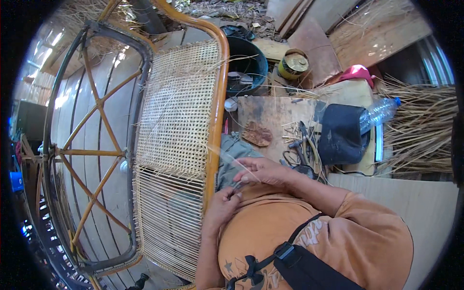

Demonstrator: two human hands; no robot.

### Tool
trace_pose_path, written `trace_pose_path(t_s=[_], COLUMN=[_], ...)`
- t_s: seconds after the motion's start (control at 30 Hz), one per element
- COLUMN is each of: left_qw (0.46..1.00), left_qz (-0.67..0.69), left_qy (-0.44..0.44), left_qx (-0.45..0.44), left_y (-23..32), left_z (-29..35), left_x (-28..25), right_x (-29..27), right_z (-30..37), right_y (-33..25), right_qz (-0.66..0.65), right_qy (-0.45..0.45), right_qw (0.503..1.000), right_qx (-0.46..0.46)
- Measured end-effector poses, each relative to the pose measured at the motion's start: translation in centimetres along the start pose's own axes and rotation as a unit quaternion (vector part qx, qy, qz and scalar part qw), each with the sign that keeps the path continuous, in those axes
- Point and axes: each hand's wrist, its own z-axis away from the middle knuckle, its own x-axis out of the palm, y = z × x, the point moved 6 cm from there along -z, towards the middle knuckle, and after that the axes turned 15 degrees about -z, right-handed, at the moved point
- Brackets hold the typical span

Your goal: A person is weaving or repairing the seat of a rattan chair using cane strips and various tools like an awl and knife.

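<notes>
Apparently — right fingers (247,162) pinch pale strand (225,155), blurred | left fingers (226,193) drawn narrow — contents hard to tell

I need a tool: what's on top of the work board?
On the board: a brown scrap, a hammer and other tools. Whatever lies behind the right hand is covered.

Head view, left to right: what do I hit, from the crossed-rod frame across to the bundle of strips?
Crossed-rod frame → woven cane panel → left hand → right hand → hand tools → black pouch → plastic bottle → bundle of strips.
</notes>
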Motion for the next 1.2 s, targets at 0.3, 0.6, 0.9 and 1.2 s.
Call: trace_pose_path(t_s=[0.3,0.6,0.9,1.2], left_qw=[0.990,0.994,0.990,0.949], left_qz=[-0.126,0.052,0.095,-0.255], left_qy=[-0.032,-0.100,-0.107,-0.070], left_qx=[0.059,-0.007,-0.018,0.173], left_y=[4.8,2.9,2.5,9.4], left_z=[-1.8,-3.9,-3.8,-4.4], left_x=[2.0,3.2,3.4,5.9], right_x=[-7.7,-19.4,-17.5,-15.6], right_z=[10.0,20.0,22.3,22.4], right_y=[-7.7,1.4,-1.1,-2.8], right_qz=[0.370,0.534,0.491,0.094], right_qy=[0.352,0.488,0.550,0.480], right_qw=[0.840,0.671,0.675,0.872], right_qx=[-0.184,0.163,-0.028,0.028])
